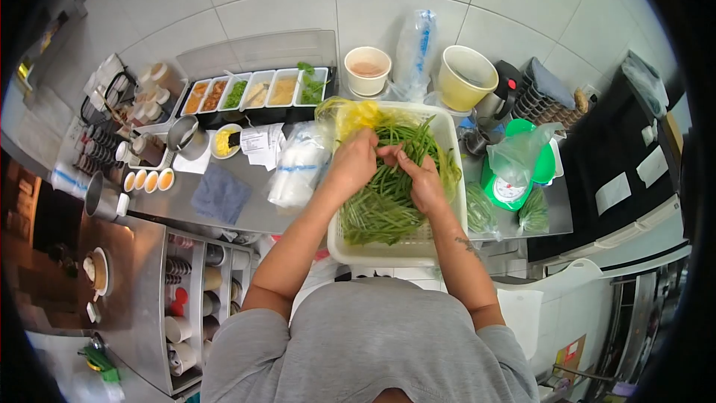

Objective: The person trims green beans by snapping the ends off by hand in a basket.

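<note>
A white plastic basket (455, 216) full of green beans (403, 134) stands at the counter's front edge, directly before me. Clear plastic lies over the beans nearest me, and a yellow mesh bag (362, 116) covers the far left corner. Both hands meet just above the pile with their fingertips close together. My left hand (358, 157) is closed, fingers curled in a pinch. My right hand (424, 183) pinches with thumb and forefinger. A green bean seems to be between them, mostly hidden by the fingers.
Left of the basket lie plastic bags (298, 168), a blue cloth (221, 192) and a metal pot (188, 138). Behind are topping trays (257, 89) and tubs (468, 78). To the right stand a green scale (511, 194) and bagged beans (533, 213).
</note>
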`<control>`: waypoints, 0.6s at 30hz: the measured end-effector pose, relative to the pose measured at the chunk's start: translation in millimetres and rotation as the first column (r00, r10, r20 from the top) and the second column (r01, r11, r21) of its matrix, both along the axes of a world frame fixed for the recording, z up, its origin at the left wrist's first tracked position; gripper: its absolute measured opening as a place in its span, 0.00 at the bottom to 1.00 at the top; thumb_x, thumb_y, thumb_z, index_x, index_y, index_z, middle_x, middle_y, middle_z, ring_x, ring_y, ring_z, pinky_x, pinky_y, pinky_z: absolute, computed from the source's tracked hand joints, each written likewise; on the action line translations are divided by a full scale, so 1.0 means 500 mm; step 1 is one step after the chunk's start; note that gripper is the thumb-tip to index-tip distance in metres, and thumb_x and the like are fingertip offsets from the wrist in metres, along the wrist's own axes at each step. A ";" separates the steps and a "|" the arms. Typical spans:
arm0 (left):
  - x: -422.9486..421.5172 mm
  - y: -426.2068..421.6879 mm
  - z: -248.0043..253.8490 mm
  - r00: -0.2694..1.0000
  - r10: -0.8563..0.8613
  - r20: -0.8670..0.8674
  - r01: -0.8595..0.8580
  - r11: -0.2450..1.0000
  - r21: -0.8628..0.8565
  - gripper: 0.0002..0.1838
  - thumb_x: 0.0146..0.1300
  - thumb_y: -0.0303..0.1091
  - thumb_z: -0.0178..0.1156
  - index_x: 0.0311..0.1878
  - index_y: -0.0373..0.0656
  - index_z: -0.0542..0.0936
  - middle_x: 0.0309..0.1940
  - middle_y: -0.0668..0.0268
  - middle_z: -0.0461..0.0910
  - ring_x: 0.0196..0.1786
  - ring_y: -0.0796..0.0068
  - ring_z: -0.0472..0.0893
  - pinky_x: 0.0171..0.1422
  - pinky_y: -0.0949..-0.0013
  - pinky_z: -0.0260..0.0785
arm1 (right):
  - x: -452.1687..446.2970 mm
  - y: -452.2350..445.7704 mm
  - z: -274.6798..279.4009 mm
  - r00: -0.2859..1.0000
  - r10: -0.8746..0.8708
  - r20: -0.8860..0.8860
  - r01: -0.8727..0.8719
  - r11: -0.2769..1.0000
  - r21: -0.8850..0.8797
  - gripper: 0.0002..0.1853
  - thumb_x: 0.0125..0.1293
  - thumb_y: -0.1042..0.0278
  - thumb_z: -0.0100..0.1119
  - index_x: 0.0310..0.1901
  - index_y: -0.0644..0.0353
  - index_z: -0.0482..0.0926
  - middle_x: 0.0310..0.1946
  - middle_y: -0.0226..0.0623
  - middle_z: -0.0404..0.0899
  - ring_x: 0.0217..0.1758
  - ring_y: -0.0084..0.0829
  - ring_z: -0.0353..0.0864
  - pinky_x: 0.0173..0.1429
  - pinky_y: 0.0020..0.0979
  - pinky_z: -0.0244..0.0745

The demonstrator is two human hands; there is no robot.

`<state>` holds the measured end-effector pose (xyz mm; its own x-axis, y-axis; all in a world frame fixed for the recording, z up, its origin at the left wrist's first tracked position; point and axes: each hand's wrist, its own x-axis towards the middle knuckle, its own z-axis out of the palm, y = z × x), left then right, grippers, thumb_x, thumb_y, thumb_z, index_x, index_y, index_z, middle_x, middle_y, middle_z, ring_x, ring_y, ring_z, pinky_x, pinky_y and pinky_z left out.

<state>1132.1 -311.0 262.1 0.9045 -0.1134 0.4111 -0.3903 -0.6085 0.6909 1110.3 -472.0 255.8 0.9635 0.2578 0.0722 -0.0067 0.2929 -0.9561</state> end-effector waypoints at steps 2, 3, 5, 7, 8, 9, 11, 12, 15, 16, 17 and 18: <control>0.007 0.002 0.050 0.963 -0.039 0.267 0.079 0.987 -0.142 0.06 0.61 0.24 0.53 0.40 0.34 0.74 0.30 0.51 0.76 0.35 0.55 0.78 0.41 0.61 0.70 | 0.007 0.002 -0.013 1.000 -0.001 0.014 0.000 0.999 0.036 0.06 0.71 0.70 0.48 0.42 0.62 0.72 0.38 0.33 0.77 0.43 0.26 0.75 0.53 0.29 0.68; 0.003 -0.003 0.080 0.958 -0.069 0.278 0.112 0.984 -0.142 0.05 0.61 0.23 0.54 0.40 0.34 0.73 0.29 0.55 0.75 0.31 0.60 0.76 0.39 0.65 0.70 | 0.009 0.003 -0.016 1.000 -0.003 0.022 0.001 0.999 0.054 0.06 0.71 0.70 0.48 0.41 0.63 0.72 0.35 0.32 0.76 0.40 0.25 0.75 0.50 0.28 0.69; -0.011 -0.025 0.130 0.976 -0.212 -0.042 0.191 0.938 -0.290 0.05 0.61 0.23 0.53 0.39 0.34 0.73 0.28 0.56 0.75 0.30 0.60 0.76 0.38 0.65 0.69 | 0.007 0.005 -0.016 0.999 -0.031 0.030 0.032 0.999 -0.016 0.06 0.71 0.70 0.48 0.41 0.63 0.72 0.32 0.30 0.74 0.37 0.24 0.74 0.46 0.27 0.69; -0.007 -0.045 0.132 0.961 -0.254 -0.111 0.212 0.930 -0.300 0.04 0.62 0.24 0.53 0.39 0.34 0.73 0.27 0.56 0.75 0.29 0.59 0.76 0.37 0.64 0.69 | 0.007 0.005 -0.018 0.998 -0.043 0.052 0.047 0.995 -0.085 0.06 0.71 0.71 0.47 0.41 0.63 0.71 0.31 0.30 0.73 0.34 0.23 0.73 0.43 0.26 0.69; 0.003 -0.053 0.116 0.975 -0.221 -0.024 0.210 0.950 -0.229 0.04 0.62 0.25 0.53 0.39 0.35 0.73 0.27 0.55 0.75 0.29 0.57 0.76 0.37 0.63 0.69 | 0.008 0.005 -0.022 0.997 -0.042 0.068 0.050 0.992 -0.119 0.06 0.71 0.71 0.47 0.42 0.63 0.71 0.30 0.29 0.73 0.33 0.23 0.72 0.42 0.25 0.68; 0.009 -0.058 0.104 0.979 -0.195 0.065 0.203 0.966 -0.159 0.04 0.62 0.25 0.54 0.38 0.35 0.72 0.27 0.54 0.75 0.29 0.56 0.77 0.37 0.62 0.69 | 0.008 0.003 -0.025 0.996 -0.042 0.084 0.055 0.987 -0.153 0.06 0.71 0.71 0.48 0.43 0.63 0.72 0.30 0.29 0.72 0.32 0.22 0.72 0.41 0.25 0.68; 0.015 -0.061 0.083 0.979 -0.179 0.098 0.183 0.982 -0.038 0.06 0.64 0.28 0.54 0.38 0.35 0.72 0.28 0.51 0.76 0.31 0.52 0.77 0.38 0.59 0.69 | 0.007 0.004 -0.027 0.995 -0.066 0.077 0.075 0.990 -0.123 0.07 0.71 0.70 0.48 0.45 0.63 0.71 0.29 0.29 0.72 0.31 0.22 0.71 0.40 0.25 0.68; 0.016 -0.061 0.079 0.978 -0.173 0.118 0.172 0.985 0.023 0.07 0.64 0.30 0.54 0.38 0.35 0.72 0.28 0.50 0.76 0.32 0.50 0.77 0.38 0.57 0.68 | 0.007 0.004 -0.027 0.994 -0.079 0.074 0.087 0.990 -0.108 0.07 0.71 0.70 0.49 0.46 0.62 0.71 0.29 0.28 0.72 0.31 0.21 0.70 0.39 0.25 0.67; 0.004 -0.041 0.069 0.973 -0.223 -0.063 0.221 0.975 -0.034 0.09 0.66 0.33 0.53 0.38 0.34 0.71 0.31 0.46 0.76 0.34 0.43 0.76 0.38 0.53 0.67 | 0.010 -0.012 -0.027 0.994 -0.055 0.098 0.080 0.961 -0.265 0.10 0.71 0.68 0.50 0.48 0.63 0.71 0.29 0.28 0.71 0.30 0.21 0.69 0.38 0.24 0.67; 0.004 -0.037 0.063 0.973 -0.224 -0.056 0.222 0.974 -0.047 0.10 0.67 0.33 0.52 0.38 0.35 0.71 0.30 0.49 0.76 0.33 0.47 0.76 0.37 0.54 0.67 | 0.011 -0.011 -0.022 0.993 -0.059 0.099 0.083 0.959 -0.269 0.10 0.71 0.67 0.50 0.48 0.63 0.71 0.28 0.27 0.71 0.30 0.21 0.69 0.37 0.24 0.67; 0.002 -0.032 0.051 0.973 -0.225 -0.051 0.222 0.973 -0.061 0.10 0.68 0.34 0.52 0.38 0.35 0.71 0.28 0.51 0.76 0.31 0.51 0.76 0.35 0.56 0.66 | 0.007 -0.009 -0.015 0.994 -0.060 0.096 0.085 0.958 -0.274 0.10 0.71 0.67 0.50 0.48 0.63 0.72 0.28 0.27 0.71 0.29 0.21 0.69 0.37 0.24 0.67; -0.004 -0.030 0.043 0.973 -0.224 -0.047 0.220 0.972 -0.077 0.10 0.69 0.34 0.51 0.37 0.35 0.71 0.27 0.54 0.76 0.29 0.55 0.76 0.34 0.58 0.66 | 0.003 -0.007 -0.010 0.994 -0.061 0.093 0.085 0.957 -0.279 0.10 0.71 0.67 0.51 0.48 0.63 0.72 0.28 0.27 0.71 0.29 0.21 0.68 0.36 0.24 0.67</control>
<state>1130.0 -326.1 283.7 0.8815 -0.2867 0.3753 -0.4703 -0.4597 0.7533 1111.9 -475.4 250.6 0.9743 0.2081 0.0865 0.0867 0.0079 -0.9962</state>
